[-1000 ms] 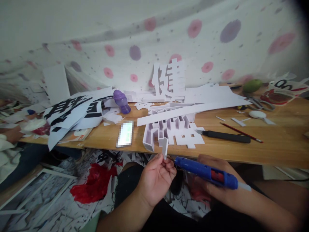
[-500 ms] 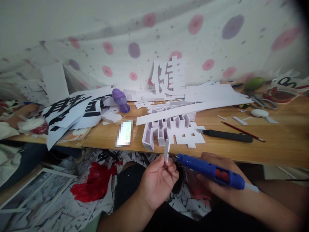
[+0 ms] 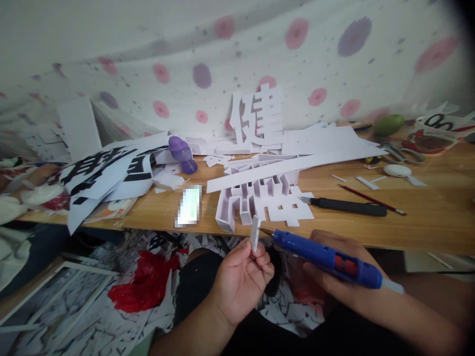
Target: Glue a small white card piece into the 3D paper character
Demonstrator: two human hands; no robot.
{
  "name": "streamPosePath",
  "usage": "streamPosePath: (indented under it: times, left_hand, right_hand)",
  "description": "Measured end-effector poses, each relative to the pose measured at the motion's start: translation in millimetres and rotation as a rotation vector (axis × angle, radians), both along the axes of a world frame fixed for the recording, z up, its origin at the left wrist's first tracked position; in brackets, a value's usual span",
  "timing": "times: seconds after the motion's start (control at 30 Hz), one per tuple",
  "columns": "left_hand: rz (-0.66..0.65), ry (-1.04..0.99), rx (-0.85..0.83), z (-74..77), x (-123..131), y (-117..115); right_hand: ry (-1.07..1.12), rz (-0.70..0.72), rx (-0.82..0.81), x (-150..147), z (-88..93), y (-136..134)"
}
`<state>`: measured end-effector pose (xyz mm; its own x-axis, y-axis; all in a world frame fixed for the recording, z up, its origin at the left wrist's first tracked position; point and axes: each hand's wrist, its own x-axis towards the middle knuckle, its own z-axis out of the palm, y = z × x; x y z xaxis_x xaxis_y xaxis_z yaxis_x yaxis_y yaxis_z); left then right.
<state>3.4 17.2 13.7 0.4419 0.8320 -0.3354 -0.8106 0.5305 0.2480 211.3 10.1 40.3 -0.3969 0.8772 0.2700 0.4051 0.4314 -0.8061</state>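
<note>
Left hand (image 3: 241,279) pinches small white strip (image 3: 255,233), near upright; its lower end is partly behind fingertips. Right hand (image 3: 339,288) grips blue glue gun (image 3: 328,259), whose body covers part of that hand; nozzle right beside strip, contact can't tell. Beyond the pinch, walled white letter (image 3: 243,205), partly covered by long white strip (image 3: 260,174). Left of that, phone (image 3: 189,205), screen pixelated. Containers: plastic bag (image 3: 430,138) far right of the grip, cut by frame edge, contents unclear; purple bottle (image 3: 182,154) beyond-left, contents unreadable.
</note>
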Motion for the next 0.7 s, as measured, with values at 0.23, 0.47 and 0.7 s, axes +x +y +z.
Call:
streamPosePath:
  times: [0.23, 0.47, 0.7]
  left_hand:
    - [-0.010, 0.016, 0.033, -0.5, 0.2, -3.3]
    - [-0.015, 0.028, 0.046, -1.4, -0.7, -4.3]
    - [-0.016, 0.082, 0.090, -1.8, -2.0, -3.4]
  right_hand:
    - [0.001, -0.034, 0.051, 0.1, 3.1, -0.1]
    - [-0.016, -0.060, 0.050, 1.7, 3.8, 0.4]
    - [-0.035, -0.084, 0.023, 4.4, 5.3, -0.2]
